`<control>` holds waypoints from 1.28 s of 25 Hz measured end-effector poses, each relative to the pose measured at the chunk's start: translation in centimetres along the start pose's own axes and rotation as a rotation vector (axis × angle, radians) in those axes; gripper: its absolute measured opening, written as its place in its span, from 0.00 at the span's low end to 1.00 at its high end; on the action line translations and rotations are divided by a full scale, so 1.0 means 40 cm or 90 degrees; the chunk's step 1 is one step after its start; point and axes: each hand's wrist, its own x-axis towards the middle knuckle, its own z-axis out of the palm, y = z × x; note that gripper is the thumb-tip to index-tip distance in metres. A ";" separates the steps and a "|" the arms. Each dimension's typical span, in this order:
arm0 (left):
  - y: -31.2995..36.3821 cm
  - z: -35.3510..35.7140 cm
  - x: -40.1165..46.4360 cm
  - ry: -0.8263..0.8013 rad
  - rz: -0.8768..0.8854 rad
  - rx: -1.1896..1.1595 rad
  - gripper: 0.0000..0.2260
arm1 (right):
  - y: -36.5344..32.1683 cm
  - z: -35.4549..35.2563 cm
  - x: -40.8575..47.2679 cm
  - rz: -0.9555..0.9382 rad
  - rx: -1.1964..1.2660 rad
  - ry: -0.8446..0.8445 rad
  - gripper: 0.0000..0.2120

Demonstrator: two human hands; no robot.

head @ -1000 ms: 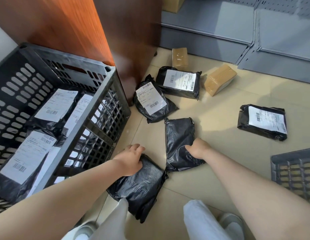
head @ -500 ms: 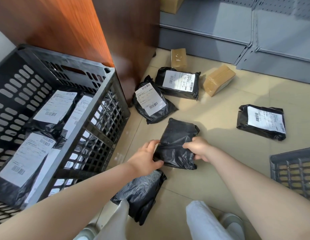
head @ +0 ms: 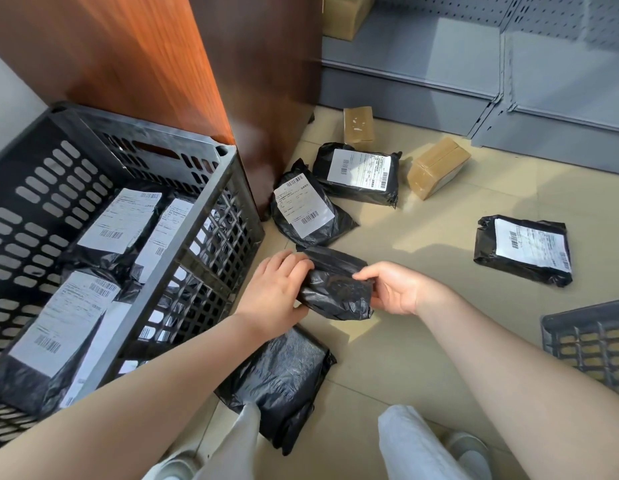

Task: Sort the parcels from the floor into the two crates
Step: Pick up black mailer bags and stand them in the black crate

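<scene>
My left hand (head: 278, 289) and my right hand (head: 398, 289) both grip one black bag parcel (head: 335, 285), lifted just above the floor, its label hidden. Another unlabelled black parcel (head: 280, 382) lies on the tiles below my left forearm. Three labelled black parcels lie further out: one (head: 308, 213) by the cabinet corner, one (head: 360, 174) behind it, one (head: 524, 249) at the right. Two brown boxes (head: 358, 128) (head: 438, 166) sit near the shelving. The big black crate (head: 228, 188) at the left holds several labelled parcels. A second crate's corner (head: 592, 337) shows at the right edge.
A wooden cabinet (head: 183, 64) stands behind the big crate. Grey metal shelving (head: 474, 81) runs along the back, with a brown box (head: 346, 12) on its low shelf. My knees and shoes (head: 470, 452) are at the bottom of the view.
My left hand left the near black parcel and joined my right hand on the other one. Together they lifted and turned that parcel off the floor.
</scene>
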 end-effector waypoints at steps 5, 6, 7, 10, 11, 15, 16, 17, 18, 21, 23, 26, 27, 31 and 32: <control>-0.025 -0.026 -0.008 -0.017 -0.156 -0.163 0.21 | -0.011 -0.004 -0.005 -0.056 0.078 0.007 0.08; -0.026 -0.033 -0.011 -0.006 -0.219 -0.220 0.19 | -0.015 -0.007 -0.002 -0.087 0.084 0.039 0.07; -0.025 -0.040 -0.013 0.005 -0.280 -0.290 0.17 | -0.017 -0.009 0.002 -0.121 0.060 0.086 0.05; -0.019 -0.055 -0.014 0.024 -0.415 -0.511 0.15 | -0.017 -0.012 0.000 -0.207 -0.087 0.169 0.19; -0.021 -0.058 -0.012 0.018 -0.445 -0.567 0.15 | -0.015 -0.011 -0.002 -0.238 -0.146 0.150 0.26; -0.009 -0.093 0.005 0.023 -0.508 -0.758 0.12 | -0.024 -0.005 -0.004 -0.257 -0.377 -0.008 0.47; -0.004 -0.098 0.009 0.031 -0.514 -0.789 0.08 | -0.027 0.001 -0.006 -0.239 -0.414 -0.032 0.47; 0.003 -0.102 0.009 0.034 -0.523 -0.802 0.04 | -0.030 0.007 -0.008 -0.220 -0.431 -0.044 0.44; 0.012 -0.110 0.009 0.041 -0.534 -0.812 0.04 | -0.033 0.013 -0.013 -0.202 -0.423 -0.055 0.39; 0.001 -0.110 0.014 0.047 -0.587 -0.876 0.30 | -0.029 0.019 -0.031 -0.177 -0.326 -0.098 0.35; 0.001 -0.109 0.016 0.000 -0.600 -0.902 0.39 | -0.036 0.024 -0.046 -0.184 -0.254 -0.082 0.39; 0.039 -0.116 0.022 -0.100 -0.564 -0.906 0.37 | -0.076 0.054 -0.081 -0.210 -0.127 -0.064 0.19; 0.051 -0.123 0.028 -0.109 -0.542 -0.907 0.37 | -0.093 0.068 -0.094 -0.224 -0.092 -0.063 0.15; 0.059 -0.178 0.061 0.006 -0.498 -0.963 0.35 | -0.144 0.135 -0.136 -0.265 -0.053 -0.076 0.10; 0.057 -0.196 0.064 0.036 -0.494 -0.969 0.33 | -0.150 0.155 -0.144 -0.271 -0.049 -0.077 0.11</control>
